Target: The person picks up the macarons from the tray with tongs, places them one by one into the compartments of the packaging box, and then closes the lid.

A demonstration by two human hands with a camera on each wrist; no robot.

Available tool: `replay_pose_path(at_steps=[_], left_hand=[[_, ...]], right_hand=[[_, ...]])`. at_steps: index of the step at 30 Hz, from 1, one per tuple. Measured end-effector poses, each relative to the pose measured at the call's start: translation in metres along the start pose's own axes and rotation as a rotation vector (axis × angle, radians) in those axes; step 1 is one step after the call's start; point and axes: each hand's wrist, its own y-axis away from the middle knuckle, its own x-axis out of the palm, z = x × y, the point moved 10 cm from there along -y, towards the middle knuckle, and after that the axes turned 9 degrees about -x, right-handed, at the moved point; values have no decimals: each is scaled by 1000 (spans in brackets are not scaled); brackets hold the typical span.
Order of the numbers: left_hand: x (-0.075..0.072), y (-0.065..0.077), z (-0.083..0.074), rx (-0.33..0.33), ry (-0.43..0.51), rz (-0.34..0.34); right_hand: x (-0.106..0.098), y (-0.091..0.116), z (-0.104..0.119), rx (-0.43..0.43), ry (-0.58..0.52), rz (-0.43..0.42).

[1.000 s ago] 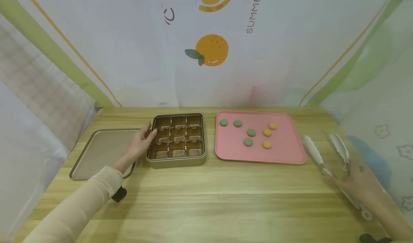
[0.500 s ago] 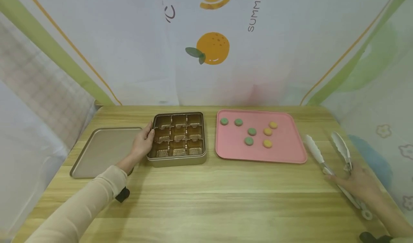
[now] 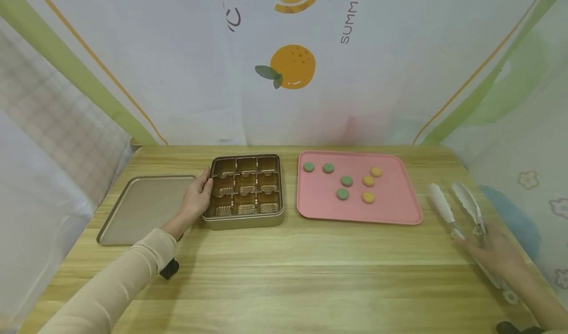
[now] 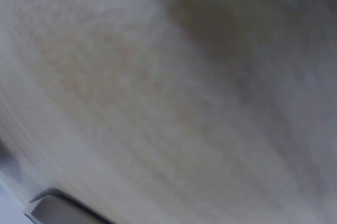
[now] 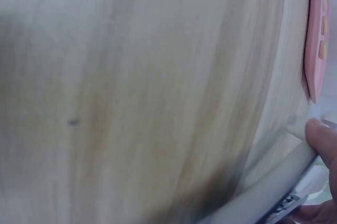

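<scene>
In the head view, my left hand [image 3: 195,200] rests against the left side of a gold-brown square tin [image 3: 244,223], its thumb at the rim. A clear insert with several square compartments sits inside the tin. At the far right, my right hand [image 3: 494,252] grips white-tipped tongs [image 3: 441,205] around their arms, with the two tips apart. In the right wrist view, the thumb [image 5: 321,139] presses on one white arm of the tongs [image 5: 279,187]. Between the tin and the tongs lies a pink tray [image 3: 324,210] with green discs [image 3: 342,194] and yellow discs [image 3: 368,197], like small macarons.
A flat gold-brown lid [image 3: 142,205] lies left of the tin, partly under the left forearm. All stand on a wood-grain table [image 3: 310,275]. A printed white curtain [image 3: 199,77] rises behind its far edge. The left wrist view is mostly blurred table.
The left tip of the tongs has moved right, closer to the other one, as my right hand squeezes. My left hand has drawn its fingers in closer along the tin's side.
</scene>
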Motion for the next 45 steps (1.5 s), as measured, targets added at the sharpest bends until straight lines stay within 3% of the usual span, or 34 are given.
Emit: replay_pose_path(at_steps=[5, 10, 14, 19, 21, 27, 35, 45], left_hand=[[0, -1, 1, -4, 11, -1], [-1, -2, 2, 8, 18, -19], [-1, -1, 2, 9, 20, -23], [-2, 0, 1, 15, 29, -28], [-2, 0, 1, 10, 22, -30], [-2, 1, 2, 2, 11, -39], [-2, 1, 3, -4, 20, -38], [-2, -1, 2, 7, 22, -45]], right_hand=[[-12, 0, 18, -137, -46, -138], [-22, -8, 55, -362, 82, -239], [-14, -13, 79, -483, 64, -192], [0, -17, 87, -468, 56, -100], [2, -19, 89, -470, 82, -97], [3, -28, 108, -613, 131, -124], [10, -40, 111, -506, 154, 5], [15, -45, 111, -439, 140, 64]])
